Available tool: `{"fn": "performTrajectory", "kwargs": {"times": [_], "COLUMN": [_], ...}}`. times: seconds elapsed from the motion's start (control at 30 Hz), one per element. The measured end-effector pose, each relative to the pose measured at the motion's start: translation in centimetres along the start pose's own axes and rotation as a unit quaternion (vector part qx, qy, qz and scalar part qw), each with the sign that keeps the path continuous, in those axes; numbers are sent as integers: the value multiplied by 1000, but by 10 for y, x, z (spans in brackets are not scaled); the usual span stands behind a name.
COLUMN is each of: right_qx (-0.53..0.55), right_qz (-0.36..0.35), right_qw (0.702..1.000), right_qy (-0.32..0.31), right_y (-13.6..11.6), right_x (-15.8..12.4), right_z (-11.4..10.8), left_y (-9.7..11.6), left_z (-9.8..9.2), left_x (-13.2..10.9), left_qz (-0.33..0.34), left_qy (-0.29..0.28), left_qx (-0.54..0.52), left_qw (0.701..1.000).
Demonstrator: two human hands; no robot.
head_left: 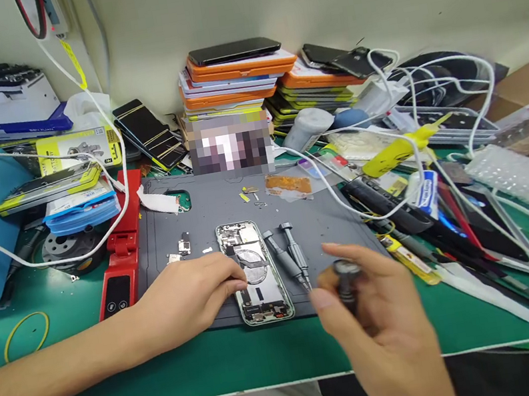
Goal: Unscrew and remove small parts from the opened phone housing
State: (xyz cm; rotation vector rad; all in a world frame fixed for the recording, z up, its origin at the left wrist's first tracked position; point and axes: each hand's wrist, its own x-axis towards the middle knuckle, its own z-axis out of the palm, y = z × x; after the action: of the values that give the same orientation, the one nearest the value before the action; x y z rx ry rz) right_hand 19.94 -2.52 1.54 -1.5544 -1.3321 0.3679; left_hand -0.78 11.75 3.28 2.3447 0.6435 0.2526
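Observation:
An opened phone (266, 292) lies on the grey work mat (223, 195), its inner parts and a round silver coil showing. My left hand (194, 294) reaches over the phone's left edge, thumb and fingers pinched together. What sits between those fingertips is hidden. In front of me on the right, slightly blurred, my right hand (381, 320) is closed around a dark screwdriver (346, 279) with its knurled end up. Two grey screwdrivers (288, 255) rest side by side just right of the phone. Small phone parts (183, 243) lie to its left on the mat.
A red hinged device (120, 262) borders the mat on the left. Tweezers, tools and a white cable (340, 195) crowd the right side. Stacked orange cases (233, 71) stand against the wall. An amber strip (287, 185) lies near the mat's back.

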Motion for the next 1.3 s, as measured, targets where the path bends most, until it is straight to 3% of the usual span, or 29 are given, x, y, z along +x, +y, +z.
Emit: {"fn": "performTrajectory", "kwargs": {"times": [0.2,0.3,0.67,1.3], "right_qx": [-119,-151,-163,-199], "right_qz": [3,-5,24,34], "right_qw": [976,961,939,920], "right_qy": [-185,-230,-301,-335], "right_y": [-3,-3,-7,-11], "right_x": [5,10,18,25], "right_z": [11,14,12,12], "left_y": [2,1,-2,-2], "left_z": [0,1,4,4], "left_x": [-1,-2,-2,-1], "left_qz": [-25,-20,-8,-7], "left_qy": [-8,-10,-6,-23], "left_qx": [1,0,10,23], "left_qw": [1000,1000,1000,999]}}
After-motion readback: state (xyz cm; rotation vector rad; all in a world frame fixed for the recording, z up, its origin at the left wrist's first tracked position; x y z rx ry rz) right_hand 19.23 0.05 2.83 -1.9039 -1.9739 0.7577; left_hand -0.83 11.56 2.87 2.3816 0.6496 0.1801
